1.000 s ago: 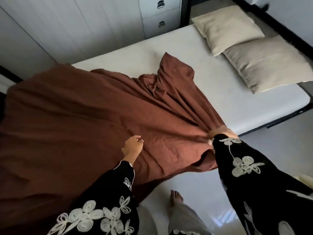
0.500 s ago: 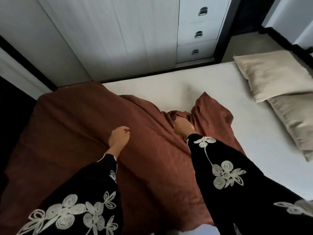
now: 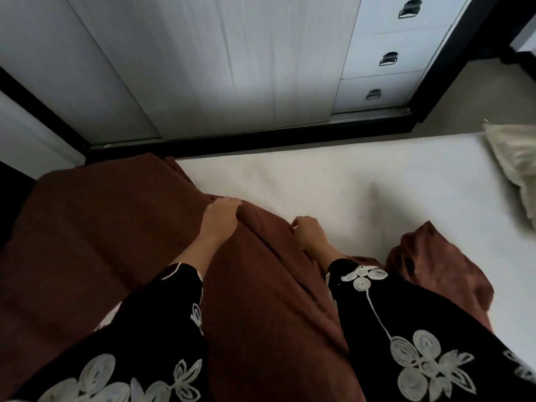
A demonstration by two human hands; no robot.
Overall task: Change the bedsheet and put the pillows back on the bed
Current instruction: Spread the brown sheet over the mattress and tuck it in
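I see my left hand (image 3: 220, 220) gripping a raised fold of the brown bedsheet (image 3: 87, 233) — fingers curled over it. My right hand (image 3: 309, 237), fingers curled, seems to pinch the sheet's edge, though the view is dim. The sheet covers the bed's left part — bare white mattress (image 3: 377, 184) and a pillow (image 3: 516, 152) lie to the right.

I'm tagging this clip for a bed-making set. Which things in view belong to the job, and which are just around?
Belongs to the job: brown sheet, gripped by the left hand and the right hand; bare white mattress; pillow at the right edge.

Just around: wardrobe doors; drawers.
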